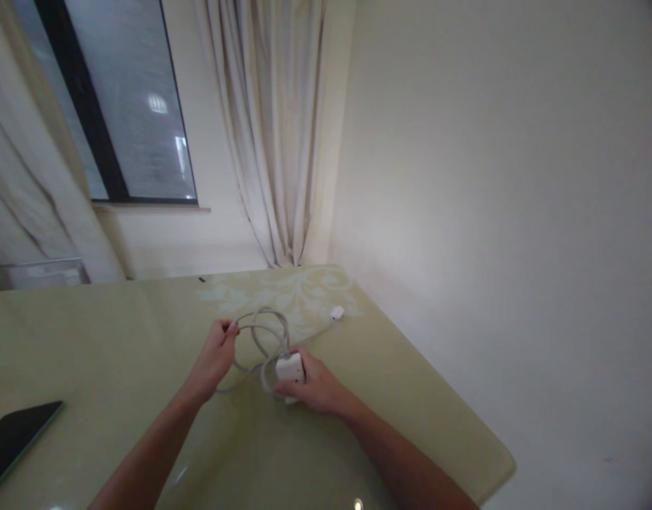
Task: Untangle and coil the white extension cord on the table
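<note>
My right hand (316, 382) is closed around a white power strip (290, 367), a small block with a few dark marks on its face, held at the middle of the table. Fingers pinched, my left hand (218, 354) grips the grey cable (262, 327) to the left of the block. Between the two hands the cable hangs in several loose loops. A thin stretch of it runs off to the right and ends in a white plug (337, 313), which lies on the table beyond my right hand.
The glossy pale-green table (411, 397) meets the wall on the right. A dark flat object (20, 435) lies at its left edge, and a tiny black piece (201, 280) near the far edge. Behind are curtains (273, 127) and a window (129, 99).
</note>
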Demonstrator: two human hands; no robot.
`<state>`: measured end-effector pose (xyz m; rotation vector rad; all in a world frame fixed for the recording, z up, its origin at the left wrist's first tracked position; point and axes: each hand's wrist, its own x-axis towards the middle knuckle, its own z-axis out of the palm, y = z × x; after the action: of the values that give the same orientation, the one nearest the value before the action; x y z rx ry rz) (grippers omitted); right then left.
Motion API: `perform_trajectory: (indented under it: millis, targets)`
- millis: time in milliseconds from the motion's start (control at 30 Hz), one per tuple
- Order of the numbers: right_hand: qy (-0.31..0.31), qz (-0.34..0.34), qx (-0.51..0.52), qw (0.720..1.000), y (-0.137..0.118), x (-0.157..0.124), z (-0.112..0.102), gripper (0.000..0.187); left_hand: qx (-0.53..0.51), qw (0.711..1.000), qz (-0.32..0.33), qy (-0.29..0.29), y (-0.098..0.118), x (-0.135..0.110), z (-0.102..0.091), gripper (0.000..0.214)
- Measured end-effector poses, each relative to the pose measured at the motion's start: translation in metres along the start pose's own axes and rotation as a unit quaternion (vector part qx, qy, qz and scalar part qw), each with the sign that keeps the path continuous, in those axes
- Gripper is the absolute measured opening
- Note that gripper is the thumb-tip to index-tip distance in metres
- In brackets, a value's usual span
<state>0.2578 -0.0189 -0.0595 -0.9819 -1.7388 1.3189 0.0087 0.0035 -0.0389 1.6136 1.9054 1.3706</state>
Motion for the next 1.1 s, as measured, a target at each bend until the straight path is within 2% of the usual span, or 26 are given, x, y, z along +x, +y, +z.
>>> perform_trajectory:
  millis: [67, 167, 233, 267, 333, 433, 533, 600, 733, 833, 900, 967, 1100]
  targets:
    - [0.027, -0.008, 0.024, 0.999, 0.000, 0.002, -0.002, 0.053, -0.004, 1.000, -0.006, 0.009, -0.003, 0.004, -0.006, 0.043]
    - [0.120, -0.031, 0.071, 0.990, -0.009, 0.005, -0.017, 0.049, 0.011, 1.000, -0.010, 0.021, 0.000, 0.007, -0.013, 0.038]
    - [0.172, -0.077, 0.036, 0.981, -0.018, 0.006, -0.028, 0.044, 0.041, 0.999, 0.005, 0.032, 0.010, 0.004, -0.013, 0.031]
    - [0.172, -0.097, 0.012, 0.980, -0.023, 0.005, -0.031, 0.041, 0.061, 0.997, 0.027, 0.037, 0.017, 0.000, -0.012, 0.028]
    - [0.135, -0.115, -0.024, 0.984, -0.028, 0.002, -0.030, 0.040, 0.097, 0.990, 0.100, 0.035, 0.034, -0.012, -0.006, 0.027]
    - [0.111, -0.112, -0.035, 0.987, -0.027, -0.004, -0.011, 0.041, 0.084, 0.975, 0.206, -0.012, 0.058, -0.034, 0.007, 0.026]
    - [0.155, -0.089, 0.004, 0.984, -0.021, -0.010, 0.010, 0.046, 0.051, 0.966, 0.247, -0.060, 0.073, -0.051, 0.016, 0.026]
    - [0.174, -0.084, 0.024, 0.981, -0.017, -0.012, 0.017, 0.045, 0.062, 0.959, 0.266, -0.081, 0.078, -0.057, 0.020, 0.027]
    - [0.179, -0.126, 0.021, 0.976, -0.015, -0.013, 0.018, 0.039, 0.103, 0.945, 0.290, -0.110, 0.083, -0.062, 0.019, 0.031]
    - [0.200, -0.139, 0.119, 0.962, -0.014, -0.010, 0.019, 0.051, 0.123, 0.924, 0.324, -0.165, 0.083, -0.060, 0.011, 0.044]
    - [0.224, -0.134, 0.179, 0.949, -0.015, -0.007, 0.020, 0.069, 0.139, 0.914, 0.325, -0.198, 0.081, -0.055, 0.005, 0.046]
    - [0.231, -0.124, 0.189, 0.946, -0.017, -0.005, 0.018, 0.082, 0.148, 0.921, 0.296, -0.207, 0.077, -0.050, -0.001, 0.040]
    - [0.180, -0.109, 0.169, 0.963, -0.018, -0.002, 0.013, 0.095, 0.120, 0.939, 0.233, -0.224, 0.076, -0.048, -0.006, 0.036]
